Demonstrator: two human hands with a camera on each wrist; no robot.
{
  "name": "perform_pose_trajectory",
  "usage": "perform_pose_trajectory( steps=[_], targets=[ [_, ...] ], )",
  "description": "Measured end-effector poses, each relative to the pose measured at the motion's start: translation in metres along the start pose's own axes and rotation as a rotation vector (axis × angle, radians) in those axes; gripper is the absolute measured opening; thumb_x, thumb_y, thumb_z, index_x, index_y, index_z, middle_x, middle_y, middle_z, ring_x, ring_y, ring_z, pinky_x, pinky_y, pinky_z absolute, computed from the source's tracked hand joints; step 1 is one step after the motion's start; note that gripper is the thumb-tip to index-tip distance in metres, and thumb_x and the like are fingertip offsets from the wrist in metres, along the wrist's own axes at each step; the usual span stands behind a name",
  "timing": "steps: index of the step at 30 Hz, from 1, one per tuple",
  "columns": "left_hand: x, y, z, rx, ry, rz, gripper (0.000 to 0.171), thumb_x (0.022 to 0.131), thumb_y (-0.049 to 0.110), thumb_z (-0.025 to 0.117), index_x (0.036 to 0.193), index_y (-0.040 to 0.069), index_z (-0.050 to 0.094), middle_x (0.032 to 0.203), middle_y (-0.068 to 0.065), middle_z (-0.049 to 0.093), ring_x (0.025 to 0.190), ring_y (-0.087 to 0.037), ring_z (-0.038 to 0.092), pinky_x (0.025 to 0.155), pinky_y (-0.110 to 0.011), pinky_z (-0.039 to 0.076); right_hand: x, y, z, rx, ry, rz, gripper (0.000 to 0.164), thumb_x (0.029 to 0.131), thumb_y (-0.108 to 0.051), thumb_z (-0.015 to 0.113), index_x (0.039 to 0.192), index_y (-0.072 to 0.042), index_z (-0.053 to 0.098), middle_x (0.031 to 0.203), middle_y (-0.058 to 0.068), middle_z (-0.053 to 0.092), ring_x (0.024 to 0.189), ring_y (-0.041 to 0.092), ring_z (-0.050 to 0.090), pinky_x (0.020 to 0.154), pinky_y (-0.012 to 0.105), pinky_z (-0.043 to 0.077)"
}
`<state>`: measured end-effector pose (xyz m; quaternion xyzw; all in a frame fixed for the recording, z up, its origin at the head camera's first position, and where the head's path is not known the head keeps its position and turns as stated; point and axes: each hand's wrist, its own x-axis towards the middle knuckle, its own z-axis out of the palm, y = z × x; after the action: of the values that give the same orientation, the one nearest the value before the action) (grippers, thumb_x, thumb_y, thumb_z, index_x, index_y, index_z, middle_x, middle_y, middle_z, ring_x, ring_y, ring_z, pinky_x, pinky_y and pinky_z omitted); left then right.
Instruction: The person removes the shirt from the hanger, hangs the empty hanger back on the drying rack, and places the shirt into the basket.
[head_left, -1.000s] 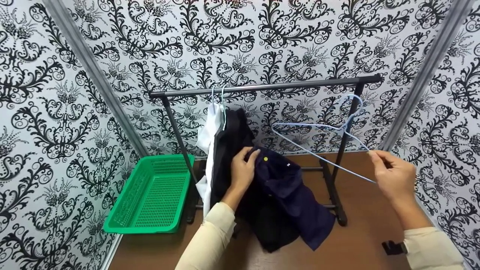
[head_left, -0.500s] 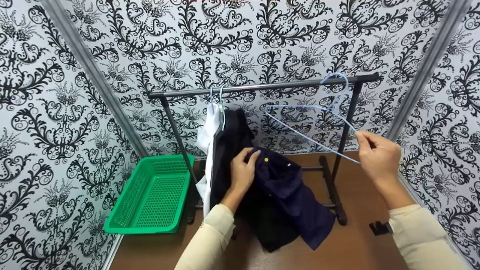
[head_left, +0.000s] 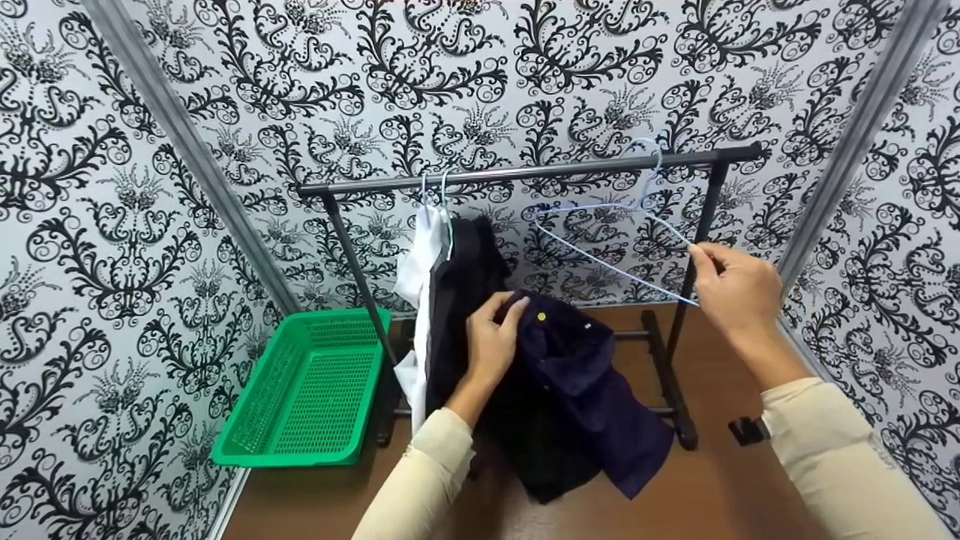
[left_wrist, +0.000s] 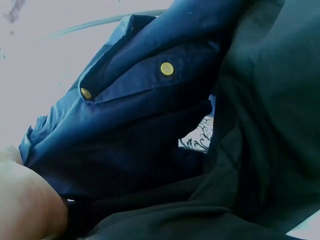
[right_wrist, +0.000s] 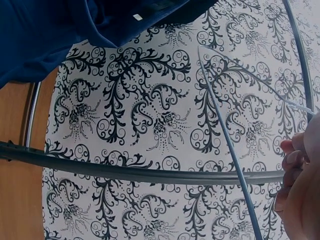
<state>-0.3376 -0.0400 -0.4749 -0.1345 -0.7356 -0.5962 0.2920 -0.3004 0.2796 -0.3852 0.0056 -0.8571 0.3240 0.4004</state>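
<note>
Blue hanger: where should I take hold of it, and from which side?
I'd pinch the blue hanger on its right sloping wire, coming from the right, where the right hand holds it. The hook points up and the opposite tip points left, above the navy garment, so both are unobstructed.

A navy garment [head_left: 634,442] has yellow buttons [left_wrist: 167,69]. The black garment [head_left: 459,311] and white garment [head_left: 417,271] look plain. The held hanger [right_wrist: 249,207] is pale blue, the basket [head_left: 322,401] bright green, the rail [head_left: 540,172] grey, the floor [head_left: 731,375] brown, the sleeves [head_left: 825,435] cream. Black floral scrolls pattern the white walls [head_left: 480,82].
</note>
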Motion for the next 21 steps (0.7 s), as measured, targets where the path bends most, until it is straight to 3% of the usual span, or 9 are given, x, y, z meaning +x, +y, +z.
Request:
perform_pose_trajectory(
  steps=[8,12,14,21],
  targets=[
    [-0.001,0.003,0.000,-0.113,-0.056,0.004,0.011,0.098,0.021,0.079,0.099,0.010,0.081,0.091,-0.008,0.081,0.080,-0.006,0.067,0.076,-0.020,0.055,-0.003,0.005,0.010,-0.026,-0.054,0.004,0.020,0.102,-0.028,0.072,0.107,-0.012,0.084,0.070,0.015,0.076,0.042,-0.004,0.032,0.043,0.018,0.024],
    [-0.003,0.008,0.001,-0.125,-0.073,0.015,0.011,0.098,0.019,0.079,0.099,0.008,0.080,0.092,-0.009,0.080,0.081,-0.006,0.067,0.078,-0.021,0.056,-0.008,0.011,0.015,0.015,-0.043,-0.011,0.018,0.100,-0.024,0.074,0.108,-0.011,0.084,0.078,0.017,0.080,0.041,-0.009,0.031,0.044,0.016,0.024],
    [-0.004,0.013,0.001,-0.126,-0.089,0.021,0.012,0.098,0.020,0.078,0.099,0.007,0.080,0.092,-0.009,0.080,0.082,-0.007,0.068,0.079,-0.022,0.056,-0.011,0.014,0.018,0.040,-0.035,-0.004,0.017,0.099,-0.022,0.075,0.109,-0.011,0.084,0.090,0.018,0.082,0.046,-0.016,0.034,0.046,0.013,0.026],
    [-0.007,0.026,0.000,-0.116,-0.127,0.045,0.013,0.100,0.020,0.077,0.100,0.008,0.080,0.092,-0.008,0.080,0.081,-0.008,0.068,0.078,-0.022,0.057,-0.017,0.021,0.023,0.082,-0.033,0.040,0.017,0.099,-0.022,0.076,0.112,-0.013,0.083,0.104,0.019,0.082,0.058,-0.026,0.039,0.056,0.006,0.032]
  ],
)
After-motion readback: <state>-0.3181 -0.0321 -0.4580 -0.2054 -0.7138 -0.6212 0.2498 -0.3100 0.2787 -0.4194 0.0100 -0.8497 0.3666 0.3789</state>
